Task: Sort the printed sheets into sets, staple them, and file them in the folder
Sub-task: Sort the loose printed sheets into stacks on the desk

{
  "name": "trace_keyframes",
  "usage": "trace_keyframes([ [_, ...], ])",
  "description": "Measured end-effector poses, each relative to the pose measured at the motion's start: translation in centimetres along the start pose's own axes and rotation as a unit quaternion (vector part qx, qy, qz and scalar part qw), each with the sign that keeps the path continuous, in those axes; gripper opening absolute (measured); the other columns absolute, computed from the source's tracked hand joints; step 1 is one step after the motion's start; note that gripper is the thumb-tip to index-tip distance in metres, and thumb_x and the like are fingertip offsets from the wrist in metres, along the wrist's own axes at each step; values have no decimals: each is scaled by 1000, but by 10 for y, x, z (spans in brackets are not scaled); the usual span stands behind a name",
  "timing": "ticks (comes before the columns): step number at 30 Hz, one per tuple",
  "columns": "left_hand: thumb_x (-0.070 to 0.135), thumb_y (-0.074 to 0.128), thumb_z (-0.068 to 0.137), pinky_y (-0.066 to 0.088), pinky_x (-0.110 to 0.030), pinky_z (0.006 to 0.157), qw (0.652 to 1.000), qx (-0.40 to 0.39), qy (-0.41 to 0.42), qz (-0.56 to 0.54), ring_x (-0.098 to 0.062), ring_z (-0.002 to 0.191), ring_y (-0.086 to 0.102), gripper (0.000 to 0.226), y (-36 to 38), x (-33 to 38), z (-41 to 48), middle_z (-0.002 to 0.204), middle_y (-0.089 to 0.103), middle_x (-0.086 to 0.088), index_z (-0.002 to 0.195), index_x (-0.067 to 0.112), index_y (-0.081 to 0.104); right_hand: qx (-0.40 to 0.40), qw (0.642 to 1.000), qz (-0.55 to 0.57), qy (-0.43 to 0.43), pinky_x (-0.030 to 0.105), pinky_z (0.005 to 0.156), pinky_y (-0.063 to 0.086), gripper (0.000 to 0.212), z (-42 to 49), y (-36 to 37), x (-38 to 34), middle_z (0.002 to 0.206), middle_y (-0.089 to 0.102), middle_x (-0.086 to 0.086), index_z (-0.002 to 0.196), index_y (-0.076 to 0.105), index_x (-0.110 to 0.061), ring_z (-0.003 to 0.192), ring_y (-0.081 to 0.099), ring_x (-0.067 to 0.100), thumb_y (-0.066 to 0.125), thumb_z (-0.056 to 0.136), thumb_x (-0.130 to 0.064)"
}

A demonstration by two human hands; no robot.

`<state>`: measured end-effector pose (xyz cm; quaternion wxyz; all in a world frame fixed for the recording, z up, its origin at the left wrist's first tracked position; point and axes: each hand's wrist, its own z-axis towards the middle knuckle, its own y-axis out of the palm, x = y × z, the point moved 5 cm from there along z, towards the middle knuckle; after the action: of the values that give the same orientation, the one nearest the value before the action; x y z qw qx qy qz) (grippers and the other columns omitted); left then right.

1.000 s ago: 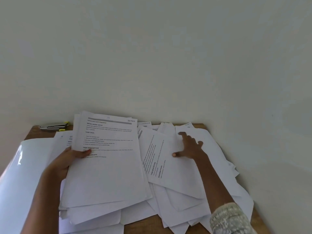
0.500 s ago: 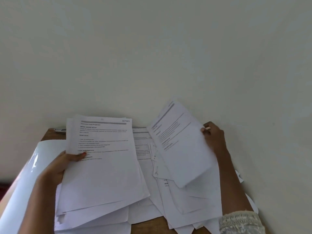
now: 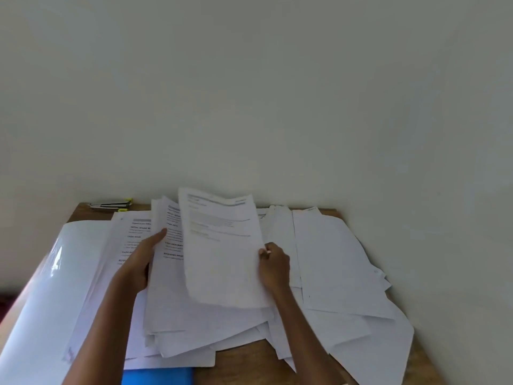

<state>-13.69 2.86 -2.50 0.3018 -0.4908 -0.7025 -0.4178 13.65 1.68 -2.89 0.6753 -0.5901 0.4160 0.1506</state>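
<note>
Sheet (image 3: 222,245) hanging in my right hand (image 3: 273,263) over the table (image 3: 241,359).
My fingers are pinching its right edge; my left hand (image 3: 141,259) is gripping a stack (image 3: 172,287) partly under it, thumb on top.

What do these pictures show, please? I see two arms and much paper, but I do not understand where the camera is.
There is no machine: a person works with bare hands. The camera sits on the person's head and looks down at the work. On the table lie loose sheets, a stapler at the far left corner, a glossy white sheet at left and something blue at the near edge. The left hand holds a stack; the right hand pinches one printed sheet in its fingers.
</note>
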Motion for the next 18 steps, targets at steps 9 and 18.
trace_keyframes([
  [9, -6, 66, 81, 56, -52, 78, 993, -61, 22, 95, -40, 95, 66, 44, 4, 1, 6, 116, 66, -23, 123, 4, 58, 21, 998, -30, -55, 24, 61, 41, 26, -1, -14, -8, 80, 66, 0, 88, 65, -12, 75, 62, 18, 59, 92, -38],
  [18, 14, 93, 47, 60, -40, 60, 979, -196, 45, -26, -31, 86, 73, 73, 25, 30, 4, 107, 73, -14, 115, 12, 65, -59, 942, -307, 123, 59, 112, 16, 86, 48, -64, 78, 155, 11, 20, 149, 9, -20, 139, 12, 49, 44, 86, -67],
])
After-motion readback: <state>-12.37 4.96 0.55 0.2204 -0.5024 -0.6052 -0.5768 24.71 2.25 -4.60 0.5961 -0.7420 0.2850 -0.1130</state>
